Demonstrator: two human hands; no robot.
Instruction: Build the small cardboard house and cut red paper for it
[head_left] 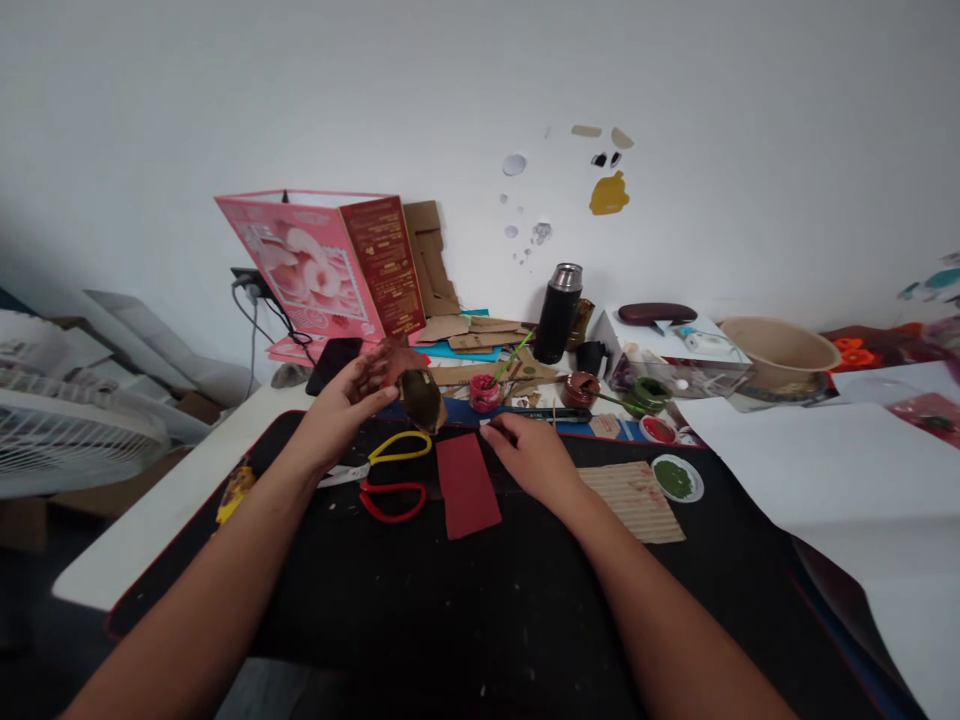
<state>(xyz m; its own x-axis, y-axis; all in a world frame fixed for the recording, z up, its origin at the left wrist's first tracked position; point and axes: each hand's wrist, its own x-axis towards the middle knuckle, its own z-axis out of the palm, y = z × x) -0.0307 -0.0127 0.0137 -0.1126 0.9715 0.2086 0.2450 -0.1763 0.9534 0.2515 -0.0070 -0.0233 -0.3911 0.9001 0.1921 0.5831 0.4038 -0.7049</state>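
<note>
My left hand [352, 395], its fingertips stained, has its thumb and fingers closing at the edge of a dark olive-brown, shiny piece [421, 400]. A reddish, thin-looking piece [403, 357] shows just behind those fingers. My right hand [531, 455] is low over the mat with thumb and forefinger drawn together; a tiny pale bit shows at the tips, too small to name. Between the hands lies a dark red rectangular card [469, 485]. Scissors [386, 475] with one yellow and one red handle loop lie open beside my left wrist.
Corrugated cardboard [634, 500] and a dish of green paint [676, 479] lie right on the black mat [450, 620]. Behind are paint jars [485, 393], a black flask [559, 315], cardboard scraps [487, 335] and a pink box [322, 265]. A white fan [67, 430] stands left.
</note>
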